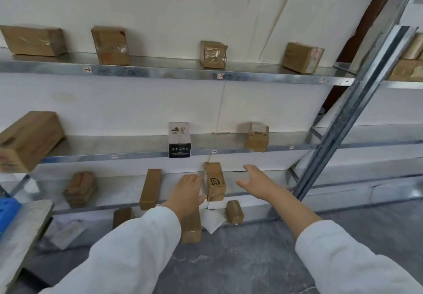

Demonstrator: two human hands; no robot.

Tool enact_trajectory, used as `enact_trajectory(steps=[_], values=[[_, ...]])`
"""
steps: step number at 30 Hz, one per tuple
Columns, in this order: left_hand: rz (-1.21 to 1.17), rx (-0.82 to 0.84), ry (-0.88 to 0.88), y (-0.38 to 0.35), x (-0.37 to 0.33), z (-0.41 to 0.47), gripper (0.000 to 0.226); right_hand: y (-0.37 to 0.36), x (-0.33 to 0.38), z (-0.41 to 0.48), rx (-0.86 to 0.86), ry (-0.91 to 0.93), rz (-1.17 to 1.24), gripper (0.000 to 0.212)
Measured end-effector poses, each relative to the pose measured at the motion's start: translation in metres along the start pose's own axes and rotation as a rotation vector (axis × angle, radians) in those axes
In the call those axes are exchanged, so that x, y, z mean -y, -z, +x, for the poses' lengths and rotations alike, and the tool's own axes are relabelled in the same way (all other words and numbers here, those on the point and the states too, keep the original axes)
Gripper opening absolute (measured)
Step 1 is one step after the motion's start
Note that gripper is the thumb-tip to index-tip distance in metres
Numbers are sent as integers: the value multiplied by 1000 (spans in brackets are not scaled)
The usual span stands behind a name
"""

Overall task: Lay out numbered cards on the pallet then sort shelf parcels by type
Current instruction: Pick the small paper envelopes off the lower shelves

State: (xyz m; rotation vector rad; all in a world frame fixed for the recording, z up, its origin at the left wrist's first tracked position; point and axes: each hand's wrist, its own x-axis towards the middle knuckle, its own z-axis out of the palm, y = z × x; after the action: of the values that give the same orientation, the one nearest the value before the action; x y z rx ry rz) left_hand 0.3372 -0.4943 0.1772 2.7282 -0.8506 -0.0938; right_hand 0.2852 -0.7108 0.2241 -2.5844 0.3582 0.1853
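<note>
Head view.
- SF box (pixel 215 182): upright at the front edge of the lower shelf (pixel 103 207).
- Left hand (pixel 186 190): fingers straight, empty, just left of the box, thumb by its lower corner.
- Right hand (pixel 254 180): spread open, empty, right of the box, not touching it.

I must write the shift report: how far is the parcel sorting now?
Done: nothing shown; no numbered cards are in view. In hand: left hand and right hand, both open, reach for the SF carton on the lower shelf, not yet gripped. Left: cartons lie scattered on the top shelf, plus the black-and-white box.
</note>
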Motion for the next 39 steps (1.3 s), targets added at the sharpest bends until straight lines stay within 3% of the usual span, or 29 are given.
enact_trajectory(steps=[11,17,20,22,25,32,39], values=[[40,59,125,-34,44,82,54,-3,-7,119,146,53,-71,68],[58,16,196,-39,54,115,53,10,14,158,207,101,-96,34],[74,15,222,-42,59,131,53,1,17,184,270,147,-21,29],[73,17,255,-46,61,142,54,-12,9,214,317,207,19,35],[73,21,332,-53,67,152,54,-18,16,243,358,295,7,64],[64,78,568,-72,101,155,48,-49,42,286,476,446,-67,59],[-25,66,724,-75,151,117,45,-109,93,287,630,542,-99,67]])
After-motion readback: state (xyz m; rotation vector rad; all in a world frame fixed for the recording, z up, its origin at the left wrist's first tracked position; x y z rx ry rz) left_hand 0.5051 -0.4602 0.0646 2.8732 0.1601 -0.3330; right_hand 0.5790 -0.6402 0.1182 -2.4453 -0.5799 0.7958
